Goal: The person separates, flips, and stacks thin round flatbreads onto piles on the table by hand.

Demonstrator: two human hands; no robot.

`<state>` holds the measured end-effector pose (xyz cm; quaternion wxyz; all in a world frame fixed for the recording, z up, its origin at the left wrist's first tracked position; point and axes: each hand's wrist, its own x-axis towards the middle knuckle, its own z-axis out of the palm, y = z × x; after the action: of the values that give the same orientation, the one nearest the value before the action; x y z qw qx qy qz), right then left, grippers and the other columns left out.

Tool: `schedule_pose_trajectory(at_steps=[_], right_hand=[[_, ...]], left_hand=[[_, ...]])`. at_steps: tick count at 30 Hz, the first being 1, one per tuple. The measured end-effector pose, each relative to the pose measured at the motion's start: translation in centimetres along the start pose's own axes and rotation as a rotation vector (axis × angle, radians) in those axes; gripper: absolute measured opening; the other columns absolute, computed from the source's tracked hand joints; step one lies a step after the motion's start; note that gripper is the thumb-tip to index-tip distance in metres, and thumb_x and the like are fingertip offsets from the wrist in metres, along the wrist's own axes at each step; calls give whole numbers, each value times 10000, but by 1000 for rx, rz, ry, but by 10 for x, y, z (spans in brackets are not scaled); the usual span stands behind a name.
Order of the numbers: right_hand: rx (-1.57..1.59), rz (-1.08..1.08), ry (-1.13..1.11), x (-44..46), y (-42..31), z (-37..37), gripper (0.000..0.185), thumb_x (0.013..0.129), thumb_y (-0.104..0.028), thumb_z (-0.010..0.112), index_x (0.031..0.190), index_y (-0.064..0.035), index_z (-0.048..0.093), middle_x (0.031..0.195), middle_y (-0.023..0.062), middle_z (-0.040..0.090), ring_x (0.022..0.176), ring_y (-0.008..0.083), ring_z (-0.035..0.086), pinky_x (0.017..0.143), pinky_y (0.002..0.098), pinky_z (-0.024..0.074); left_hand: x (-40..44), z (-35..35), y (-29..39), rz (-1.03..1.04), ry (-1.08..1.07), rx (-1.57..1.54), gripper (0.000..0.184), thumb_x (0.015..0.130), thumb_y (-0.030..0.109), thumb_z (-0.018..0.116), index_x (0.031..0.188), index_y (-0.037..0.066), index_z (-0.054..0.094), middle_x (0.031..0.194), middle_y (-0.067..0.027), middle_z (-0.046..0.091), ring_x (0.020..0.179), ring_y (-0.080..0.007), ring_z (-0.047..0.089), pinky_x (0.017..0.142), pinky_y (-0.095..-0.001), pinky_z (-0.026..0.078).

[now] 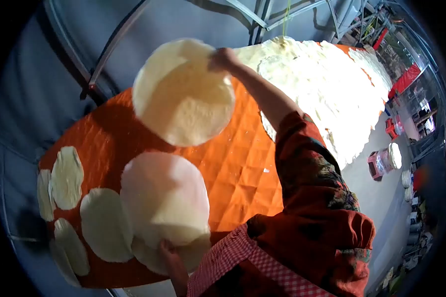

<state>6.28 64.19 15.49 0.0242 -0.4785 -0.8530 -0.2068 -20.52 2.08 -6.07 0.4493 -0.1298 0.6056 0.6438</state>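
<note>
R hand (224, 60) holds raised sheet (183, 99) over cloth (243, 168); L hand (169, 251) at lower sheet (163, 185), grip unclear. Keep 'em flat w/o creases.

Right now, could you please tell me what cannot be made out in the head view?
Head view, right hand: blur hides its hold on the raised sheet.
Head view, left hand: too dim and small to tell its grip.
Head view, lower sheet: partly covered by the pinkish sheet.
Head view, bright pile: glare and overlap hide the sheet count.
</note>
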Motion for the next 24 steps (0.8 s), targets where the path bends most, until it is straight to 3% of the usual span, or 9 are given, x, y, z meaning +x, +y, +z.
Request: schedule_pose_trajectory(at_steps=[1, 5, 7, 9, 14, 17, 19, 21, 24], right_hand=[[-55, 68, -150, -3, 39, 41, 282, 675, -413, 595, 690, -140, 665, 688, 65, 654, 641, 230, 625, 489, 389, 443], [532, 566, -231, -102, 112, 164, 303, 762, -399, 602, 777, -109, 688, 788, 82, 670, 677, 241, 642, 545, 373, 489], [1284, 973, 109, -145, 122, 253, 352, 802, -436, 584, 795, -94, 666, 742, 73, 641, 619, 239, 609, 526, 374, 471], [1527, 808, 185, -149, 142, 329, 325, 824, -390, 580, 870, -75, 651, 730, 69, 604, 628, 252, 595, 552, 384, 479], [371, 446, -189, -130, 212, 247, 331, 825, -323, 566, 1011, -53, 606, 884, 132, 629, 781, 285, 611, 699, 406, 487], [208, 277, -196, -156, 273, 274, 365, 825, -283, 557, 1096, -39, 579, 976, 170, 644, 874, 306, 620, 787, 419, 493], [31, 800, -36, -182, 151, 122, 391, 829, -261, 563, 1163, -61, 531, 1047, 176, 613, 931, 302, 594, 831, 412, 474], [408, 231, 454, -201, 120, 158, 431, 798, -133, 614, 1202, -38, 498, 1137, 198, 577, 1064, 330, 548, 937, 394, 429], [1073, -174, -58, -256, -90, 47, 428, 827, -51, 536, 1251, -41, 482, 1158, 180, 570, 1080, 311, 539, 929, 384, 422]], left_hand=[[-23, 25, 11, -10, 80, -28, 321, 848, 113, 579, 1152, 25, 521, 1045, -113, 571, 905, -278, 568, 792, -378, 490], [36, -60, -42, 1115, -94, 1222, 354, 872, 184, 538, 1194, 38, 512, 1121, -111, 559, 955, -289, 566, 794, -395, 494], [42, -69, -51, 827, -129, 975, 366, 884, 232, 514, 1201, 49, 512, 1150, -102, 551, 974, -281, 565, 804, -398, 495], [37, -64, -49, 408, -105, 496, 356, 888, 251, 505, 1185, 57, 525, 1146, -90, 551, 973, -267, 566, 800, -396, 499], [33, -57, -55, -95, 8, -17, 167, 866, 239, 547, 940, 95, 590, 848, -24, 600, 775, -182, 564, 680, -373, 468], [-4, -7, -28, -5, -43, -81, 162, 818, 159, 622, 958, 89, 577, 877, -44, 591, 791, -196, 561, 671, -364, 456], [-20, 18, -10, -25, -11, -47, 217, 818, 144, 627, 1016, 85, 560, 946, -44, 583, 832, -204, 566, 681, -363, 469], [-21, 27, -7, 15, -67, -134, 251, 815, 132, 628, 1051, 85, 555, 971, -45, 578, 858, -209, 568, 701, -368, 480], [-24, 16, -7, 31, -104, -182, 266, 818, 125, 624, 1071, 84, 553, 985, -55, 580, 873, -213, 570, 723, -370, 494]])
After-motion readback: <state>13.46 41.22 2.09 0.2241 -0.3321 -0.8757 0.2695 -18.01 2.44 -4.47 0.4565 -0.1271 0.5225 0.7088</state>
